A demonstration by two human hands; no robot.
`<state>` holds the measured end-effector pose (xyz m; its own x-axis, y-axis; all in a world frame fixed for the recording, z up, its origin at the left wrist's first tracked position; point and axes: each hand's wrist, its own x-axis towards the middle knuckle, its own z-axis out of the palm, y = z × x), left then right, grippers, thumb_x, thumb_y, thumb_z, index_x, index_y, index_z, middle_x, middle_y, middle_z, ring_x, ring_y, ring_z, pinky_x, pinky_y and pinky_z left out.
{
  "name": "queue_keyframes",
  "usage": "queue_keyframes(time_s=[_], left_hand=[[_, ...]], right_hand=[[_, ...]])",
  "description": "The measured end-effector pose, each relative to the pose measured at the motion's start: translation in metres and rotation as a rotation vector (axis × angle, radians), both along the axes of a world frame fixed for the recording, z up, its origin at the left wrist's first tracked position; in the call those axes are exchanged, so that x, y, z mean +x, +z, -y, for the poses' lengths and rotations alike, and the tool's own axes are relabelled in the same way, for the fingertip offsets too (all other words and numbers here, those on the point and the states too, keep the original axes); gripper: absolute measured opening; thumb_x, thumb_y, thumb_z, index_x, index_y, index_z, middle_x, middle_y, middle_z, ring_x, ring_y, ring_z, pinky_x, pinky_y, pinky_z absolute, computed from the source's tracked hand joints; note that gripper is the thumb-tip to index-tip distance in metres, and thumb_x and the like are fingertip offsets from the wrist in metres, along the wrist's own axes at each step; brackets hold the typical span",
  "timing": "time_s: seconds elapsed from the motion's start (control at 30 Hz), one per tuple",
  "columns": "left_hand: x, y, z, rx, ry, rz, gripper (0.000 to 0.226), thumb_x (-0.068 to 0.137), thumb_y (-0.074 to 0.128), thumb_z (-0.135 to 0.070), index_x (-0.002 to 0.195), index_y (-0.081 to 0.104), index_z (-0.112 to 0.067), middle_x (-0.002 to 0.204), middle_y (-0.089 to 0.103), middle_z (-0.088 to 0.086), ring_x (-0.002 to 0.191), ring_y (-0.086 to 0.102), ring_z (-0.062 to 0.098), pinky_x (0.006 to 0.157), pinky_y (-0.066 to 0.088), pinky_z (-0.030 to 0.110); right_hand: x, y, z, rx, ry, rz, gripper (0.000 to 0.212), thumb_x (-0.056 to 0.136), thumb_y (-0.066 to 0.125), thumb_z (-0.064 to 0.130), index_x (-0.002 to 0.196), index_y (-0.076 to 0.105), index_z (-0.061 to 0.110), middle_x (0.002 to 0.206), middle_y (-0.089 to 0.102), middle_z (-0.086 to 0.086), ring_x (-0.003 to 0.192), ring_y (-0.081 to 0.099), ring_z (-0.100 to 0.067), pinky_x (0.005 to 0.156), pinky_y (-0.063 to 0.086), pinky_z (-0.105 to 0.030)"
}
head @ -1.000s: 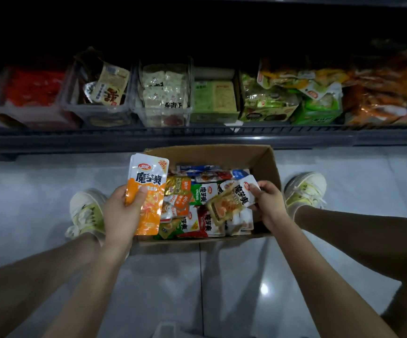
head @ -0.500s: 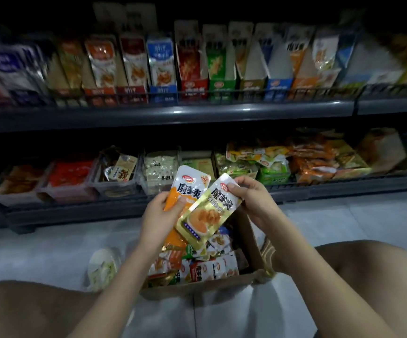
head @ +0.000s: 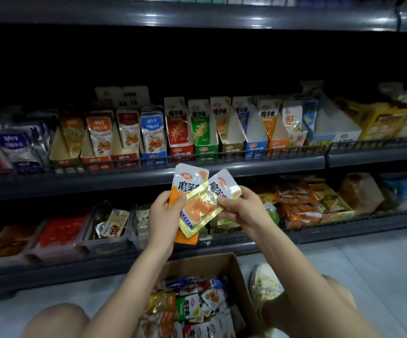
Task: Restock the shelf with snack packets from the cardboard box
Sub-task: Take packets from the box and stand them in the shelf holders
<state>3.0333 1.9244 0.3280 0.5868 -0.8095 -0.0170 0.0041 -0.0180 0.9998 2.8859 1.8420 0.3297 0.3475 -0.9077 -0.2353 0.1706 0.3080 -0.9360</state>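
Observation:
My left hand (head: 164, 215) grips an orange-and-white snack packet (head: 189, 179) held upright in front of the shelf. My right hand (head: 240, 207) pinches a gold-and-white snack packet (head: 201, 208) that lies slanted across the orange one. Both packets hang just below the middle shelf rail (head: 246, 168). The open cardboard box (head: 236, 272) sits on the floor between my knees, with several mixed snack packets (head: 187, 308) inside. The middle shelf holds upright display cartons (head: 204, 132) of the same brand.
The lower shelf carries clear bins (head: 107, 230) and loose orange packs (head: 300, 206). Blue and orange pouches (head: 152, 132) stand left on the middle shelf. My shoe (head: 265, 284) rests on the pale tiled floor (head: 380, 276) right of the box. A dark shelf edge runs overhead.
Both hands rose from the box with the two packets and brought them together. My view tilted up from the box to the middle shelf.

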Motion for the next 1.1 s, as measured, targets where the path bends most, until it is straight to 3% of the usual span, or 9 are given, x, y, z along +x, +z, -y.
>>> queue_keyframes(time_s=[0.27, 0.37, 0.47, 0.57, 0.67, 0.8, 0.93, 1.0, 1.1], left_hand=[[0.017, 0.041, 0.056, -0.047, 0.047, 0.010, 0.009, 0.094, 0.057, -0.025, 0.089, 0.064, -0.021, 0.090, 0.071, 0.007, 0.083, 0.068, 0.027, 0.078, 0.055, 0.046], [0.029, 0.055, 0.080, -0.075, 0.071, 0.035, 0.009, 0.095, 0.057, -0.025, 0.090, 0.063, -0.022, 0.094, 0.070, 0.013, 0.080, 0.066, 0.026, 0.079, 0.054, 0.050], [0.042, 0.065, 0.104, -0.092, 0.085, 0.065, 0.011, 0.095, 0.056, -0.027, 0.089, 0.064, -0.022, 0.097, 0.070, 0.014, 0.089, 0.067, 0.033, 0.083, 0.053, 0.055], [0.052, 0.074, 0.126, -0.116, 0.092, 0.068, 0.008, 0.095, 0.056, -0.026, 0.090, 0.063, -0.026, 0.097, 0.070, 0.010, 0.092, 0.067, 0.032, 0.083, 0.054, 0.052], [0.062, 0.078, 0.145, -0.122, 0.102, 0.054, 0.008, 0.095, 0.056, -0.026, 0.089, 0.061, -0.028, 0.097, 0.069, 0.012, 0.092, 0.066, 0.034, 0.081, 0.054, 0.049], [0.074, 0.078, 0.162, -0.113, 0.123, 0.053, 0.009, 0.094, 0.057, -0.027, 0.085, 0.060, -0.027, 0.101, 0.067, 0.021, 0.094, 0.064, 0.041, 0.083, 0.052, 0.053], [0.085, 0.075, 0.171, -0.122, 0.106, 0.046, 0.007, 0.093, 0.059, -0.028, 0.089, 0.063, -0.024, 0.098, 0.068, 0.023, 0.081, 0.065, 0.039, 0.080, 0.052, 0.056], [0.089, 0.072, 0.175, -0.120, 0.105, 0.039, 0.006, 0.093, 0.060, -0.028, 0.088, 0.062, -0.024, 0.094, 0.069, 0.020, 0.085, 0.066, 0.041, 0.079, 0.052, 0.057], [0.091, 0.069, 0.179, -0.119, 0.090, 0.032, 0.006, 0.092, 0.060, -0.028, 0.087, 0.062, -0.024, 0.091, 0.071, 0.016, 0.085, 0.067, 0.039, 0.078, 0.054, 0.058]], right_hand=[[-0.022, 0.060, 0.074, -0.324, -0.313, 0.016, 0.038, 0.081, 0.067, -0.007, 0.114, 0.053, 0.005, 0.104, 0.067, -0.011, 0.086, 0.070, -0.022, 0.060, 0.058, -0.026], [-0.024, 0.077, 0.112, -0.539, -0.403, -0.102, 0.028, 0.083, 0.069, 0.000, 0.100, 0.053, 0.014, 0.097, 0.066, -0.006, 0.086, 0.067, -0.019, 0.060, 0.055, -0.020], [-0.015, 0.082, 0.154, -0.741, -0.477, -0.316, 0.027, 0.084, 0.070, 0.010, 0.088, 0.048, 0.024, 0.085, 0.061, 0.005, 0.078, 0.063, -0.014, 0.069, 0.056, -0.035], [0.003, 0.081, 0.193, -0.873, -0.479, -0.538, 0.025, 0.086, 0.069, 0.013, 0.101, 0.050, 0.017, 0.082, 0.053, 0.011, 0.069, 0.048, -0.007, 0.069, 0.043, -0.035], [0.026, 0.075, 0.226, -0.875, -0.416, -0.697, 0.042, 0.086, 0.070, 0.017, 0.124, 0.052, 0.009, 0.108, 0.063, -0.008, 0.089, 0.057, -0.021, 0.071, 0.040, -0.031], [0.047, 0.067, 0.256, -0.868, -0.326, -0.884, 0.054, 0.089, 0.067, 0.017, 0.138, 0.045, 0.012, 0.129, 0.058, -0.013, 0.112, 0.057, -0.033, 0.084, 0.046, -0.039], [0.050, 0.068, 0.271, -0.910, -0.235, -1.063, 0.043, 0.092, 0.062, 0.027, 0.130, 0.054, 0.009, 0.117, 0.063, -0.017, 0.111, 0.057, -0.033, 0.077, 0.043, -0.035], [0.048, 0.070, 0.278, -0.976, -0.225, -1.133, 0.030, 0.091, 0.063, 0.030, 0.113, 0.061, 0.009, 0.100, 0.064, -0.017, 0.104, 0.058, -0.033, 0.068, 0.036, -0.031], [0.048, 0.073, 0.287, -1.024, -0.230, -1.171, 0.032, 0.090, 0.065, 0.031, 0.110, 0.065, 0.006, 0.100, 0.068, -0.015, 0.095, 0.061, -0.030, 0.066, 0.035, -0.029]])
